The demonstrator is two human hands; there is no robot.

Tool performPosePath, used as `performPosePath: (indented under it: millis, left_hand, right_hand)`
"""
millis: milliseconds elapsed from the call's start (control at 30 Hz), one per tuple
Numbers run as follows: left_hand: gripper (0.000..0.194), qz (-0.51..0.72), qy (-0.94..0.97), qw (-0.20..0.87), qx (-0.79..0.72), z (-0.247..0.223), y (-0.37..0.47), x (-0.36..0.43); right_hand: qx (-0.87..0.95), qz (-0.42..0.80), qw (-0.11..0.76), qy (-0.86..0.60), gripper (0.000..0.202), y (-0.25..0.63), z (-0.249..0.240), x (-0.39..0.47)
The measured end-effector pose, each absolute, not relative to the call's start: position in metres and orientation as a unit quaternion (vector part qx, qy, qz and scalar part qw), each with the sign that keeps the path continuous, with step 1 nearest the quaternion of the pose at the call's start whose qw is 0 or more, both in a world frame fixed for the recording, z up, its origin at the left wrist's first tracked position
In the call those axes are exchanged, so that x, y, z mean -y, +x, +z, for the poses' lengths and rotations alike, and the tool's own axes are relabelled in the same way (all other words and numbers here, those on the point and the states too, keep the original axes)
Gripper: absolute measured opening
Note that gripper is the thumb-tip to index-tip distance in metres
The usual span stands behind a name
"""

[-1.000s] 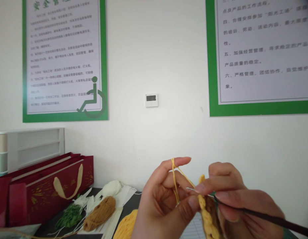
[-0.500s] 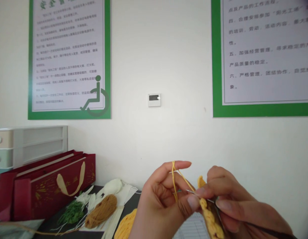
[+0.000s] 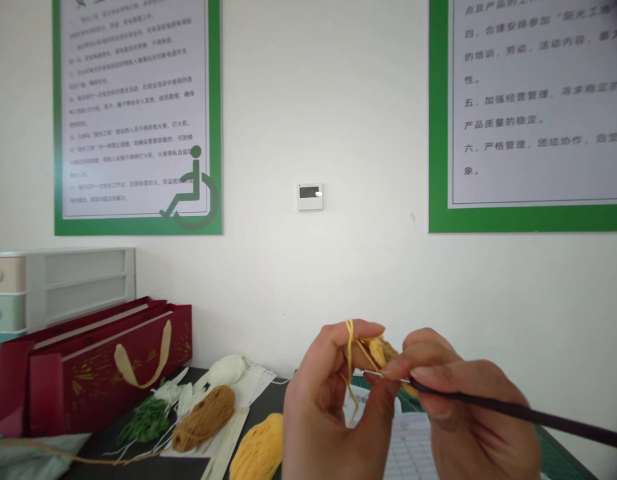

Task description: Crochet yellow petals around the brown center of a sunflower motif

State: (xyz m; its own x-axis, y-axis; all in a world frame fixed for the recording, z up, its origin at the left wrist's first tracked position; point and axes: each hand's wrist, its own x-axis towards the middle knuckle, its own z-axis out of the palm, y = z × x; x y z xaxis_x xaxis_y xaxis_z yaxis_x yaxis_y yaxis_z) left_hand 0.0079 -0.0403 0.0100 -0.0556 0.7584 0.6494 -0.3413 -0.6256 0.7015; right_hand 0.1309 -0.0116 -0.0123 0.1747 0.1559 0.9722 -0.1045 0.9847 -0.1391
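Observation:
My left hand [image 3: 333, 407] is raised at the bottom middle, with yellow yarn [image 3: 349, 353] looped over its index finger and running down across the palm. Its thumb and fingers pinch a small yellow crochet piece [image 3: 381, 350]. My right hand [image 3: 463, 413] sits just to the right, touching the left, and grips a dark crochet hook [image 3: 513, 412]. The hook's metal tip points left into the crochet piece. The handle runs off toward the lower right edge.
On the dark table lie a yellow yarn ball [image 3: 258, 450], a brown skein [image 3: 204, 417], green strands [image 3: 146, 420] and white yarn [image 3: 228, 370]. Red gift bags [image 3: 83, 373] and a plastic drawer unit [image 3: 53, 283] stand at left. Posters [image 3: 133, 113] hang on the white wall.
The crochet piece has turned and risen between my fingertips; less of it hangs below. The hook handle now lies flatter, pointing right. My hands stay together.

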Motion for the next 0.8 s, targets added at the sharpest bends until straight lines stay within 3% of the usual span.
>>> performPosePath:
  millis: [300, 500, 800]
  left_hand:
    - [0.038, 0.646, 0.512, 0.545, -0.157, 0.018, 0.000, 0.038]
    - [0.041, 0.625, 0.520, 0.558, -0.166, 0.020, -0.003, 0.042]
    - [0.036, 0.618, 0.547, 0.549, -0.130, 0.016, -0.003, 0.040]
  right_hand:
    - [0.542, 0.220, 0.810, -0.038, 0.008, 0.119, -0.027, 0.015]
    - [0.525, 0.348, 0.776, -0.037, 0.008, 0.127, -0.021, 0.020]
    - [0.541, 0.360, 0.757, -0.063, 0.013, 0.142, -0.023, 0.019]
